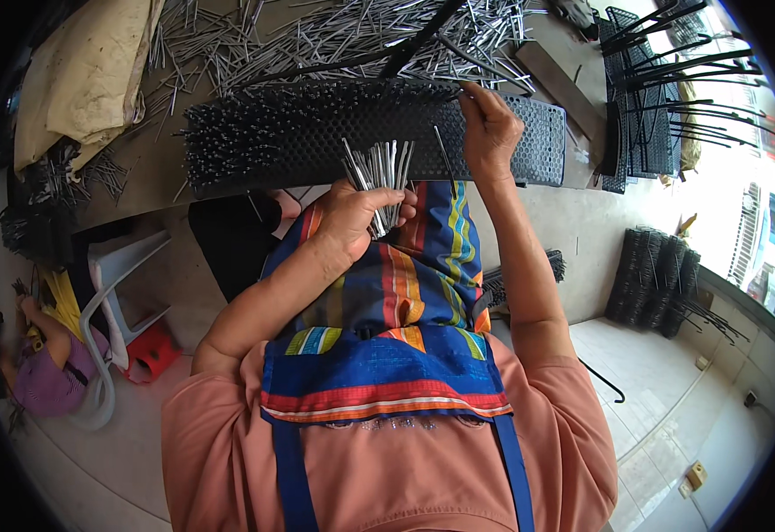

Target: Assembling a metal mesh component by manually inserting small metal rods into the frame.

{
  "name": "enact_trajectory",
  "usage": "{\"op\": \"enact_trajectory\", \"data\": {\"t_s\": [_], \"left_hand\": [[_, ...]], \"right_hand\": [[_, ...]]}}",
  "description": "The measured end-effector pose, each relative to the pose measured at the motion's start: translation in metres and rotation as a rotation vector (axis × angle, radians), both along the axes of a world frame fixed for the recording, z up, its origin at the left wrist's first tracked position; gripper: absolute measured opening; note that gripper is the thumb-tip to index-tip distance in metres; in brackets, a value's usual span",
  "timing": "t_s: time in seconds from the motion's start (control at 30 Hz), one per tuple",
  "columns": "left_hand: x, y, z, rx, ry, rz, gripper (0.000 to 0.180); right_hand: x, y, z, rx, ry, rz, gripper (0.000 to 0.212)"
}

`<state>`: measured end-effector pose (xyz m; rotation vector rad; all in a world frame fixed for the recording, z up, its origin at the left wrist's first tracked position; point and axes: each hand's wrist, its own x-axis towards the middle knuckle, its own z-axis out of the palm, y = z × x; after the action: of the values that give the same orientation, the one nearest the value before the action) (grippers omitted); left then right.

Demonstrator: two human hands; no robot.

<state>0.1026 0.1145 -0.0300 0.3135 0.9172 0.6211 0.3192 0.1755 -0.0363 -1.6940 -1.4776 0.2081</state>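
Observation:
A long black rack (529,133) full of round holes lies across in front of me. Thin dark rods (237,133) stand packed in its left and middle part, while bare holes show at its right end. My left hand (356,213) is closed around a bundle of thin silvery metal rods (386,168), held upright at the rack's near edge. Over the right part of the rack, my right hand (491,129) has thumb and forefinger pinched near the far edge; what is between them is too small to make out. A single rod (442,151) leans between my hands.
Loose metal rods (317,40) lie heaped behind the rack, beside a tan sack (86,75). A dark bar (414,44) rises over the heap. Racks with long hooked rods (671,97) stand at right. Another person (50,363) sits at lower left near a grey chair (104,319).

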Motion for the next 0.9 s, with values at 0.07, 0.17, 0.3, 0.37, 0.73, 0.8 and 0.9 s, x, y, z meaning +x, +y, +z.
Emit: {"op": "enact_trajectory", "data": {"t_s": [0.07,0.17,0.3,0.37,0.73,0.8,0.9], "left_hand": [[-0.001,0.001,0.003,0.000,0.002,0.001,0.019],[-0.003,0.002,0.004,0.018,0.002,-0.009,0.021],[-0.003,0.005,0.016,0.025,-0.061,-0.013,0.022],[0.002,0.006,0.017,0.021,-0.059,-0.015,0.021],[-0.006,0.005,0.013,0.042,0.181,0.127,0.021],[-0.005,0.005,0.014,0.062,0.168,0.089,0.024],[-0.005,0.009,0.015,0.011,0.139,0.089,0.024]], "right_hand": [[-0.002,0.004,0.009,-0.070,-0.163,0.002,0.020],[-0.003,0.000,0.015,-0.094,-0.248,0.017,0.022],[-0.017,-0.025,0.035,-0.638,0.600,0.240,0.017],[-0.026,-0.037,0.030,-0.723,0.690,0.334,0.014],[-0.026,0.002,0.020,0.079,0.729,0.122,0.003],[-0.029,0.007,0.019,0.132,0.520,0.195,0.008],[-0.031,0.011,0.013,0.150,0.401,0.235,0.008]]}}
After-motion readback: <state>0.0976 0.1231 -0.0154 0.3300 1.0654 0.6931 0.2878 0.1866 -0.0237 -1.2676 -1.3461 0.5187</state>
